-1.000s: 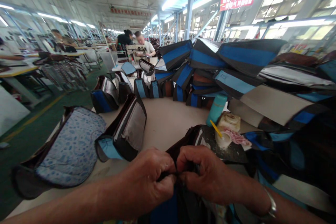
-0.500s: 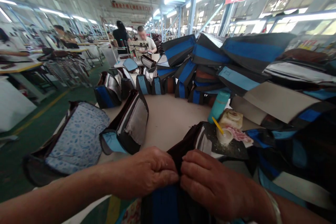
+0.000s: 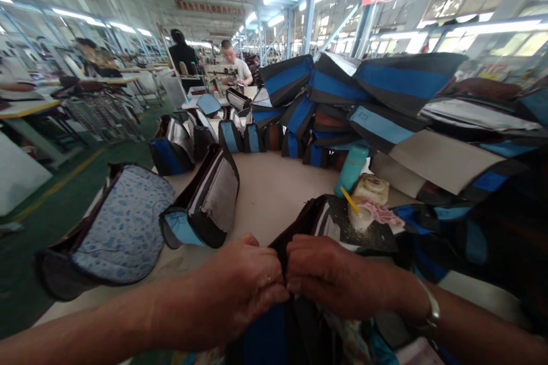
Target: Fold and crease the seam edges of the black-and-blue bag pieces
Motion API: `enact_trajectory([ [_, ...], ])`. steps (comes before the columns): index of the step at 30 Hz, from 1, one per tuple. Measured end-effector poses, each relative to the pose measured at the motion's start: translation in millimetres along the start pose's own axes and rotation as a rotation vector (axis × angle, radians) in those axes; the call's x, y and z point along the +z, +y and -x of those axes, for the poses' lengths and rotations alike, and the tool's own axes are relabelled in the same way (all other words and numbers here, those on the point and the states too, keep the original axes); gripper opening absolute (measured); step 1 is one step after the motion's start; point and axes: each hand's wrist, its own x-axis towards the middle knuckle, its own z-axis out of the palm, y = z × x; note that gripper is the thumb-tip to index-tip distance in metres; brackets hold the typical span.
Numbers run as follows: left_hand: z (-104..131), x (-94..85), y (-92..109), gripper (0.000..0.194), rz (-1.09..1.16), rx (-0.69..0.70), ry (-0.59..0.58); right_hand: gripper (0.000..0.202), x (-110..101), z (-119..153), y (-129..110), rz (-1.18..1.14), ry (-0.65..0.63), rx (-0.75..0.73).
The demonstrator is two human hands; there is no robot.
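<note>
Bag [image 3: 265, 339] lies low at the table's [image 3: 274, 182] near side, its dark edge pinched in the closed fingers of left hand [image 3: 240, 288] and right hand [image 3: 331, 276]; it looks unfinished, and whether the other bags [image 3: 220, 197] are done I cannot tell

Your blue-banded piece [image 3: 264, 337] looks like matt cloth. Counting the clock from it, the patterned flap [image 3: 124, 228] at 10 is matt printed cloth, slightly puckered; the bag [image 3: 209, 205] at 11 pairs matt dark cloth with a wrinkled silvery-grey lining [image 3: 223, 188]. The table [image 3: 282, 182] at 12 is smooth and matt. At 1, your teal bottle [image 3: 351, 166] is smooth with a faint sheen, plastic or metal, which is unclear. At 2, the cup [image 3: 362, 219] looks rough and caked, its stick [image 3: 349, 200] smooth and plastic-like, the rag [image 3: 386, 215] crumpled cloth, the board [image 3: 383, 238] gritty. Your bracelet [image 3: 434, 302] at 3 is glossy metal.
</note>
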Motion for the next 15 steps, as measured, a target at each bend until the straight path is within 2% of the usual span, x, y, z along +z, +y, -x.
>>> enact_trajectory([
  [3,4.7,-17.1,-10.7,0.036,0.252,-0.007,-0.051,0.023,0.8,3.5,3.0,-0.063,0.015,0.035],
  [5,7.8,-27.8,-18.2,0.038,0.295,-0.01,-0.047,0.026,-1.7,6.3,2.2,-0.115,0.01,0.091],
  [10,5.7,-40.3,-27.8,0.018,0.253,0.132,-0.107,0.034,-6.9,5.5,-5.8,-0.288,-0.033,0.31],
  [15,-2.0,-40.3,-30.5,0.013,0.139,0.211,-0.113,0.035,-8.3,-7.4,-18.3,-0.163,-0.098,0.451],
])
